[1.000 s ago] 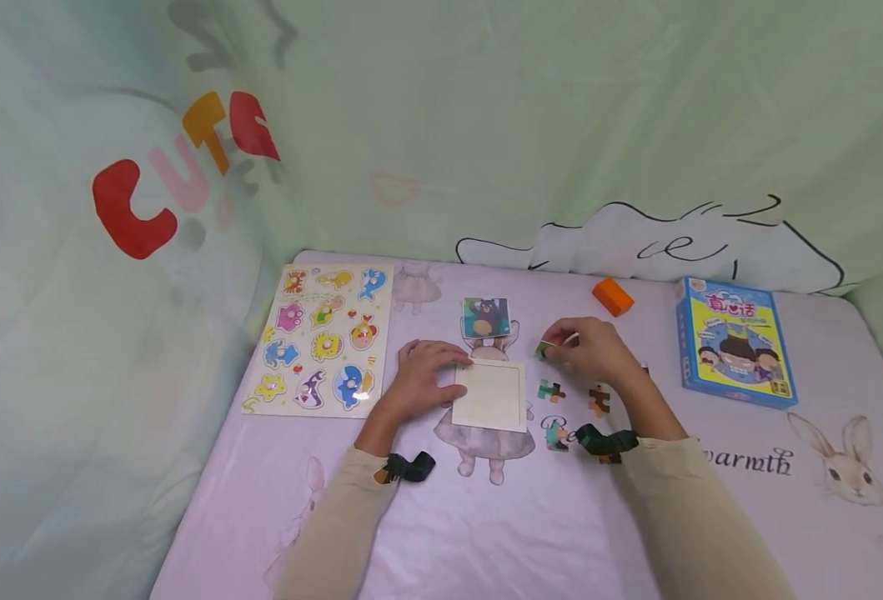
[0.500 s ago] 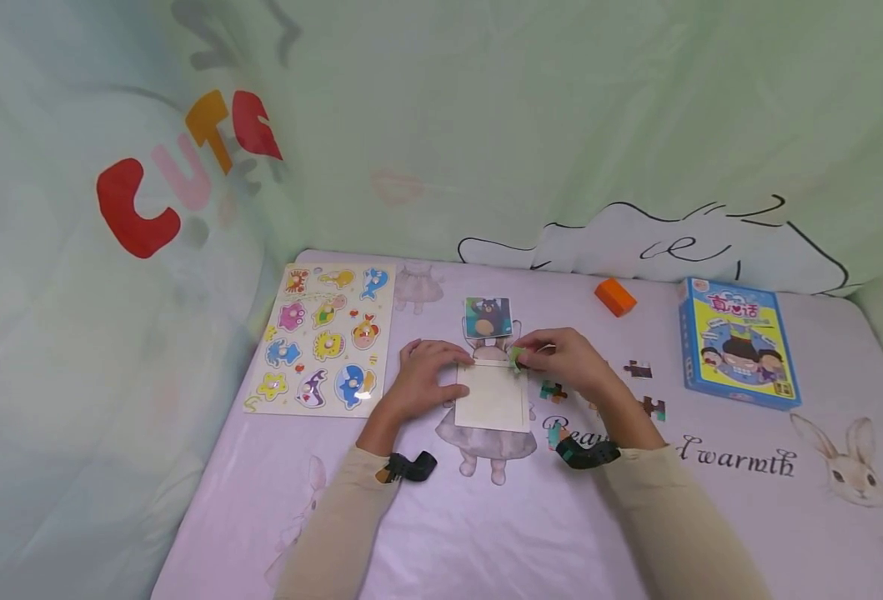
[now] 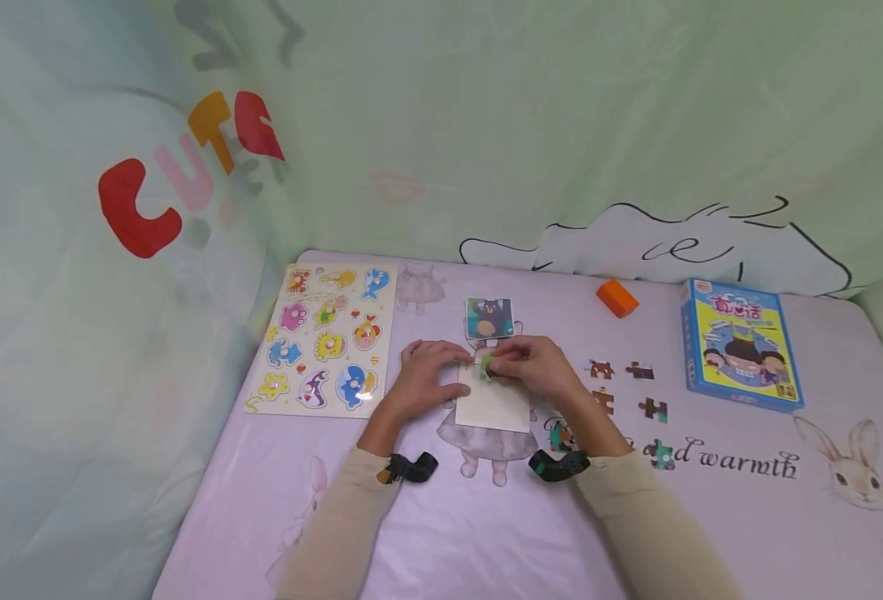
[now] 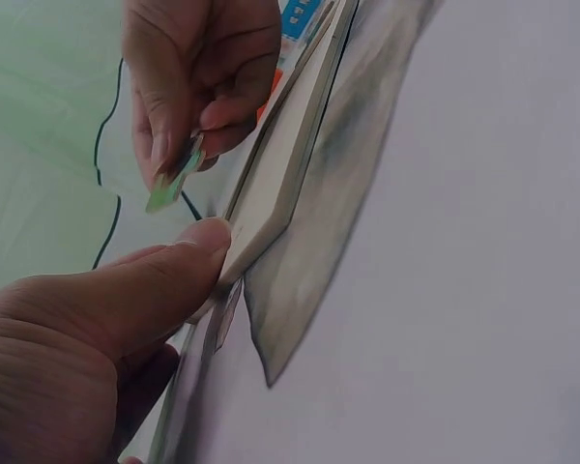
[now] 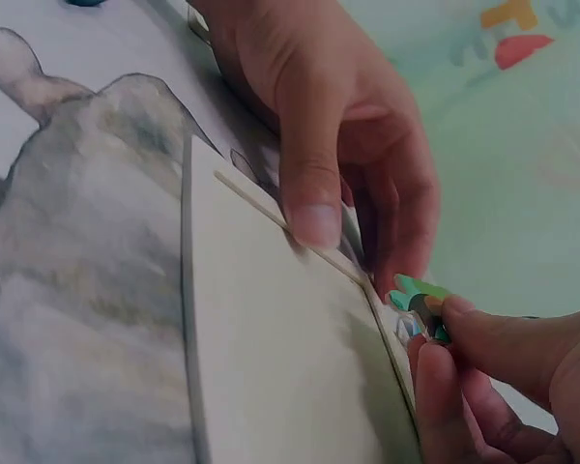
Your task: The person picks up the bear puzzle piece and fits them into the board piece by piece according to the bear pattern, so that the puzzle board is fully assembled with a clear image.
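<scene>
Green puzzle piece (image 3: 487, 367) at the far edge of the pale board (image 3: 492, 407), pinched in the right hand (image 3: 540, 368).
The right thumb and fingers are narrow on the piece; whether it touches the board cannot be told. The left hand (image 3: 428, 375) holds the board's far-left corner, thumb on the left rim, fingers bent at the far edge. Half a second ago the piece was at the board's far-right corner; now it is farther left along that edge, which suggests the carry is giving way to placing. The left hand is unmoved. Right of the board, the arm's shift uncovers more loose puzzle pieces (image 3: 653, 407); the bear card (image 3: 489, 318) lies just beyond the board, the animal puzzle (image 3: 321, 342) left of it.
</scene>
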A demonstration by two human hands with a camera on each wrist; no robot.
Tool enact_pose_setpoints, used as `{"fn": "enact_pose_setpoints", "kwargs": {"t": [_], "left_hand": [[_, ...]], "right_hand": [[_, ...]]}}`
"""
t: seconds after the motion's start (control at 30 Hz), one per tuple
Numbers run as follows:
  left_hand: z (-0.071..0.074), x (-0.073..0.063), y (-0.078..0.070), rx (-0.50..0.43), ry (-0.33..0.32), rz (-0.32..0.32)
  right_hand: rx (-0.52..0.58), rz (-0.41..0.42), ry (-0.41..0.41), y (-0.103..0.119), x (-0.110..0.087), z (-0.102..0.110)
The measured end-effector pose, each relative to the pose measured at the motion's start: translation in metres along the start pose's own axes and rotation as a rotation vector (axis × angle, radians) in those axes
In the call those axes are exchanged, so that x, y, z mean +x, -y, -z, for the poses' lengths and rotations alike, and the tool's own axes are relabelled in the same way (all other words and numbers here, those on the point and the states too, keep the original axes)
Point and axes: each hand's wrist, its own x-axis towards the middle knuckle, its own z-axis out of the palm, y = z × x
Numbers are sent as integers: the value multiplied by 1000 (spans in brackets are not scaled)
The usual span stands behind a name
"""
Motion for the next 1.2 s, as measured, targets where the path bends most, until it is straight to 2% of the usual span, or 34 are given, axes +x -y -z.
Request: {"fn": "enact_pose_setpoints", "kwargs": {"t": [0.27,0.7,1.07,1.2], "left_hand": [[0,0,0,-7,-4,3],[0,0,0,-13,-7,15],[1,0,-2,-15,-16,18],[1,0,-3,-20,-11,20]], "right_hand": [[58,-67,-9,7,3,-13],[-6,-102,-98,8,8,-24],[-119,-102,-144,11,10,-28],[-111,-117,-146,11,10,-28]]}}
